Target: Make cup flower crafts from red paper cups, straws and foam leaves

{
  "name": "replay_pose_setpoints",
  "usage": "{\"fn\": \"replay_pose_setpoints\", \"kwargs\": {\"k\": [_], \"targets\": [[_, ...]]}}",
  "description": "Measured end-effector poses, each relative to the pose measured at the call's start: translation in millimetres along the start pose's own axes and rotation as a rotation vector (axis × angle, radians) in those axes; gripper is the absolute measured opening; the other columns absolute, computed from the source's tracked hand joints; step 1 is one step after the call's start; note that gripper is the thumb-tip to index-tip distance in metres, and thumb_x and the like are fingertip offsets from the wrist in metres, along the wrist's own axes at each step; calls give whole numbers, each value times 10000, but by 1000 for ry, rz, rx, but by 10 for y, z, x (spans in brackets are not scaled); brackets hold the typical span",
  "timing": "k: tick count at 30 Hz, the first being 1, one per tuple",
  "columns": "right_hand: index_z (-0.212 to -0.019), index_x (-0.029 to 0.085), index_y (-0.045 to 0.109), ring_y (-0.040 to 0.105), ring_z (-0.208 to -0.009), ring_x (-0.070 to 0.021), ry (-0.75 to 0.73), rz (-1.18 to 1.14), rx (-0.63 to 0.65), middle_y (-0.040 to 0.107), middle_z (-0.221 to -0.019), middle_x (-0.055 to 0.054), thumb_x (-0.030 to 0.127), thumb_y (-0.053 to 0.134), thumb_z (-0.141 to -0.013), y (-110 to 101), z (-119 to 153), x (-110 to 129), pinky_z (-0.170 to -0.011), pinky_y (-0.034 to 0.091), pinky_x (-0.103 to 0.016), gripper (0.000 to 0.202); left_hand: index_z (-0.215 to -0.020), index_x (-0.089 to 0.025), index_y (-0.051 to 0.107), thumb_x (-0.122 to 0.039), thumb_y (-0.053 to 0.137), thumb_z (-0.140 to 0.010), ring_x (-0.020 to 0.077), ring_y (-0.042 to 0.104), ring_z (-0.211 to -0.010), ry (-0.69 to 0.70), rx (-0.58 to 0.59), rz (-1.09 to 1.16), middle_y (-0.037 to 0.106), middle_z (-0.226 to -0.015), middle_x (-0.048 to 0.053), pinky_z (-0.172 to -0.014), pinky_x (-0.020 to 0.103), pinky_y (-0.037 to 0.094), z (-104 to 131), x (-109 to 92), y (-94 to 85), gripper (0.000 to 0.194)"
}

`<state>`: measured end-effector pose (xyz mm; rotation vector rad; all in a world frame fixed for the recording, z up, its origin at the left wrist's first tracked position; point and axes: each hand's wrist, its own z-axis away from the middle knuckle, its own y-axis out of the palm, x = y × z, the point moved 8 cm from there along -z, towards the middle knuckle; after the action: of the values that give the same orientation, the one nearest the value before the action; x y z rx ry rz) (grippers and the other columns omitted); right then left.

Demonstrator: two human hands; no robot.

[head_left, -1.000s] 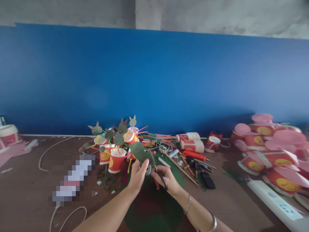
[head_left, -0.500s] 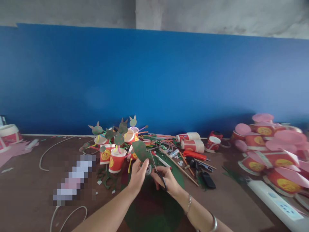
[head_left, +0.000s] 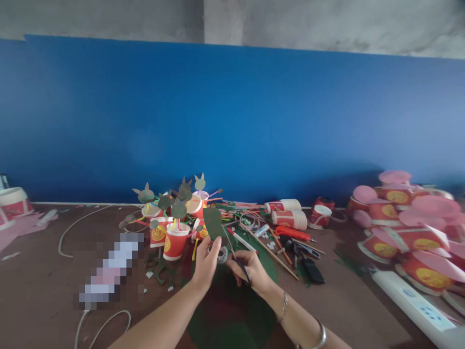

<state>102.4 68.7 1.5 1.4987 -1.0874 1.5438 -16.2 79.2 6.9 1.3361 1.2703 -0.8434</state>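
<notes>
Two hands (head_left: pixel 206 266) (head_left: pixel 256 272) hold green paper (head_left: pixel 213 224) and black-handled scissors (head_left: pixel 241 267).

Paper piece (head_left: pixel 213 224): plain dark green. Scissors (head_left: pixel 240 264): black handles, silvery blades. Paper cup (head_left: pixel 176 247) in front: red, round yellow emblem, white rim. Cut-paper head (head_left: pixel 178 209) above it: green, blotched reddish from where I stand. Big paper sheet (head_left: pixel 232 334): dark green, murky maroon patch. Tabletop (head_left: pixel 43 286): brown. Marker (head_left: pixel 244 241): white, red end. Utility knife (head_left: pixel 293 234): orange-red. Key fob (head_left: pixel 312 270): black. Paper discs (head_left: pixel 436 206), right: plain pink. Power strip (head_left: pixel 414 303): white. Partition (head_left: pixel 218 121): solid blue. Wall (head_left: pixel 109 22) above: mottled grey.
</notes>
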Motion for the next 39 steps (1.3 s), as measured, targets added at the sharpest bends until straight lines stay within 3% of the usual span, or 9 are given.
{"fn": "replay_pose_setpoints", "kwargs": {"k": [6, 14, 23, 39], "targets": [[-639, 137, 568, 382, -299, -63, 14, -5, -3, 450, -362, 53, 456, 621, -706, 6, 10, 16, -332, 272, -186, 330, -751, -156, 589, -431, 556, -793, 126, 541, -649, -8, -26, -37, 596, -666, 0, -608, 212, 413, 3, -33, -9, 280], [-674, 132, 561, 387, -310, -53, 6, -28, 11, 462, -376, 64, 407, 647, -703, 13, -1, -16, -340, 291, -174, 289, -779, -153, 591, -410, 545, -804, 148, 551, -714, 29, 129, -12, 597, -710, 15, -700, 251, 426, 36, -89, 124, 262], [-717, 155, 517, 404, -318, -63, 8, -63, 1, 459, -398, 79, 442, 644, -700, 2, 4, -59, -338, 312, -182, 314, -782, -143, 576, -428, 552, -785, 124, 513, -588, -42, 184, 20, 553, -623, -3, -592, 237, 415, 22, -27, 161, 286], [-714, 160, 489, 379, -296, -50, 25, -90, 7, 453, -388, 90, 434, 653, -690, 16, -1, -33, -313, 289, -170, 320, -794, -149, 594, -418, 577, -775, 152, 568, -702, -10, 122, 72, 624, -731, 29, -707, 265, 447, 25, -89, 130, 270]]}}
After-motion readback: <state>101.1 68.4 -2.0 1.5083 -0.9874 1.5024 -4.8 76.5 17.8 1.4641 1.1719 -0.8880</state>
